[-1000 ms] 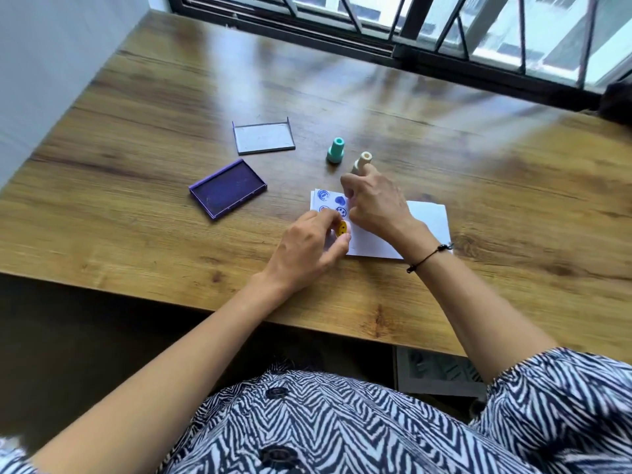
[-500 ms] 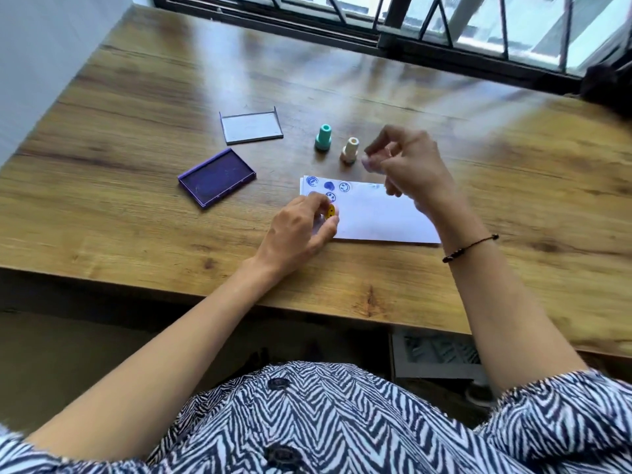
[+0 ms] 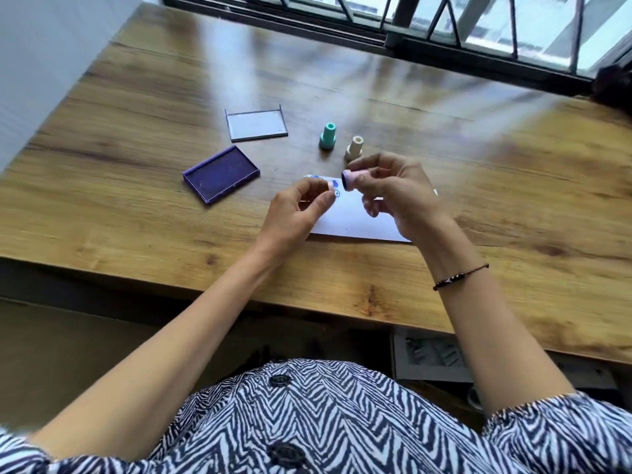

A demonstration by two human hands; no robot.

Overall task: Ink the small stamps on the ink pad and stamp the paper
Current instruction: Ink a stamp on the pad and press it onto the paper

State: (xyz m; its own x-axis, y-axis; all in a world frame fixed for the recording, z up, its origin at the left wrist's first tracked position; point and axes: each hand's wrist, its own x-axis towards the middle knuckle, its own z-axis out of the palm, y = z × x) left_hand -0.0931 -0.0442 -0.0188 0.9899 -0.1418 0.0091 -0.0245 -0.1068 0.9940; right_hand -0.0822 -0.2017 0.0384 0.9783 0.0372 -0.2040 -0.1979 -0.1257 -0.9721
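My right hand [image 3: 400, 196] is raised over the white paper [image 3: 359, 222] and holds a pink stamp [image 3: 354, 178] sideways, with its dark inked face turned left. My left hand [image 3: 294, 213] hovers just left of it, thumb and forefinger pinched on a small pale piece [image 3: 330, 187] that is too blurred to identify. Blue prints [image 3: 337, 192] show on the paper's left end between the hands. The open purple ink pad [image 3: 222, 174] lies to the left. A teal stamp [image 3: 328, 135] and a cream stamp [image 3: 355, 148] stand upright behind the paper.
The ink pad's clear lid [image 3: 256, 125] lies behind the pad. The wooden table [image 3: 136, 217] runs back to a barred window [image 3: 444, 25]. A white wall [image 3: 41, 63] borders the left side. Below the table's near edge is my striped shirt.
My right hand came back toward the paper's left end, turning the pink stamp's face to the left. My left hand lifted off the paper toward it; the yellow stamp is no longer visible.
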